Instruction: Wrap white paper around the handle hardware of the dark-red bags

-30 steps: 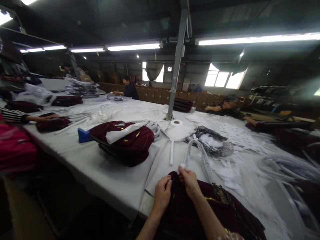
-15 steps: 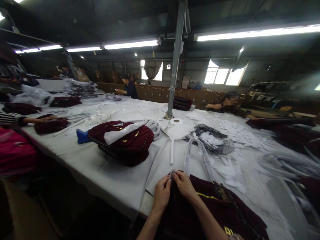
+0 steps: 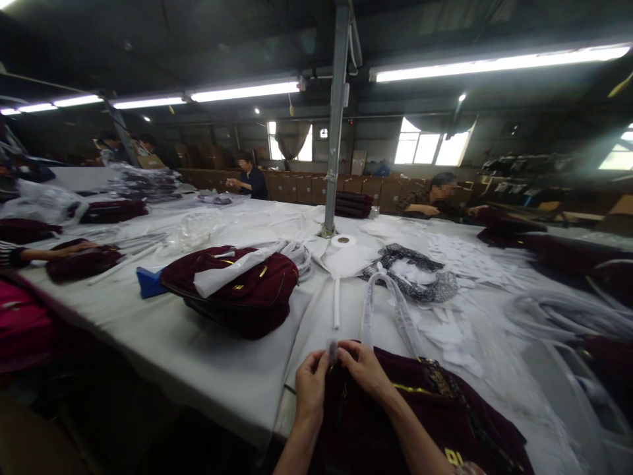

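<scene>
My left hand [image 3: 310, 386] and my right hand [image 3: 364, 371] meet at the left end of a maroon bag [image 3: 430, 409]. Both are closed, fingertips pinching a small translucent white strip [image 3: 332, 349] that stands up between them. What lies beneath the fingertips is hidden. The bag has a yellow line across it and gold lettering near my right wrist. Its handle [image 3: 366, 310], covered in whitish wrapping, rises beyond my right hand. A thin white tube [image 3: 337, 305] lies on the table just past my fingers.
Left stands another maroon bag [image 3: 237, 297] with white wrapping, beside a blue object [image 3: 148, 282]. A tape roll [image 3: 343, 241] sits by a metal post [image 3: 336, 132]. White scraps and a black-and-white bundle [image 3: 430, 287] lie right. Co-workers [image 3: 254, 181] are around the table.
The view has turned slightly, so most things sit further left. More of the small strip now shows above my fingertips. The co-worker at right has drawn the hands closer to the body.
</scene>
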`<state>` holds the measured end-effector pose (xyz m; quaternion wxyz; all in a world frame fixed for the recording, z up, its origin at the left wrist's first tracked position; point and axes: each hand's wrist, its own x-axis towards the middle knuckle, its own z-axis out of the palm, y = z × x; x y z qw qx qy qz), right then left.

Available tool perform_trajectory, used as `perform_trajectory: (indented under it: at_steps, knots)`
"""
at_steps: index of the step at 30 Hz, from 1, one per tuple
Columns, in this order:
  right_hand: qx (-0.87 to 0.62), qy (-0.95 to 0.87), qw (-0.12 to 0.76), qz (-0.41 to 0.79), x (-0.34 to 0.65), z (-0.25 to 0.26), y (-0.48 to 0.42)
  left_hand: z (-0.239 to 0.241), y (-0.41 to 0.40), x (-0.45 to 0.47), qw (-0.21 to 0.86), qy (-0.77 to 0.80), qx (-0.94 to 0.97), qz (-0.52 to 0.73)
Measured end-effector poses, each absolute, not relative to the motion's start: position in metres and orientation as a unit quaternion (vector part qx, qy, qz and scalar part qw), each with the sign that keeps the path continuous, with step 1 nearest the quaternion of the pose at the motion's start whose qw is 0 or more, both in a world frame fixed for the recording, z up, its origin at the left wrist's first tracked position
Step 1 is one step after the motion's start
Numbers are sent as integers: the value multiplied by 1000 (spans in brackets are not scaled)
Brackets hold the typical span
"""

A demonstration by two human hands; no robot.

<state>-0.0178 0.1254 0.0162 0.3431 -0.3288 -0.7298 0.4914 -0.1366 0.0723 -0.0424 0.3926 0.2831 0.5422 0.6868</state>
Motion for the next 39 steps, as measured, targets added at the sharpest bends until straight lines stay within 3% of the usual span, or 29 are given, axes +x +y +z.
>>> perform_trajectory:
  at_steps: [8, 16, 22, 27, 39]
  knots:
    - [-318, -707, 340, 532, -23, 14, 129, -43, 72, -135, 361, 559, 317, 675]
    - [-322, -712, 364, 506, -23, 11, 130, -38, 72, -135, 438, 498, 306, 683]
    - [-352, -649, 359, 570, -21, 5, 133, -39, 72, -136, 445, 501, 250, 699]
    - [-299, -696, 357, 547, -21, 10, 130, -36, 69, -134, 460, 489, 263, 693]
    - [-335, -727, 362, 479, -22, 5, 129, -36, 72, -136, 480, 472, 289, 680]
